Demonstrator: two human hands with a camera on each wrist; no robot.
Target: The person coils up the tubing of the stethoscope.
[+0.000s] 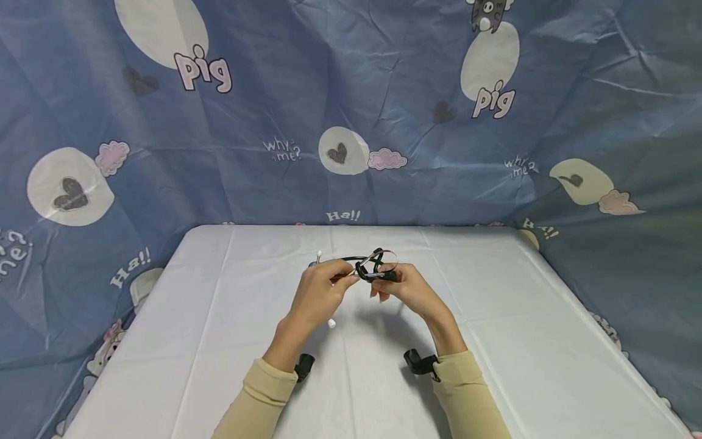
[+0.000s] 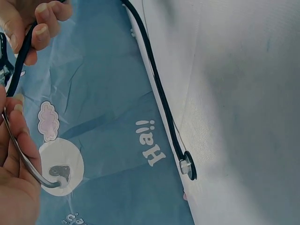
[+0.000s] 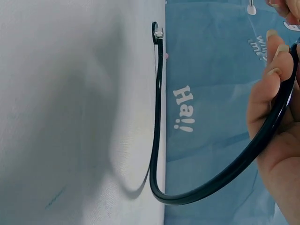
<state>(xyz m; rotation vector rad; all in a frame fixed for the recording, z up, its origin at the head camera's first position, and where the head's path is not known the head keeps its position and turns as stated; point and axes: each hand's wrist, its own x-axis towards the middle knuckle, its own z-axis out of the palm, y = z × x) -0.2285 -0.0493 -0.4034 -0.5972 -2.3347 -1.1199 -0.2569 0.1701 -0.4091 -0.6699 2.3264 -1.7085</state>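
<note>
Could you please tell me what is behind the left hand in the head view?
Past the left hand, two white eartips of the stethoscope show, one above it, one near the wrist, with the white tabletop beyond. Whatever the hand directly covers cannot be seen.

A blue cloth with wrinkles hangs behind the white, creased worktop and comes down along its left and right sides. Its print repeats pale round patches, dark hearts and pink clouds, with "pig" lettering, "why me?" lettering and "Ha!!" lettering. A grey cartoon pig sits at the top edge, right of centre.
</note>
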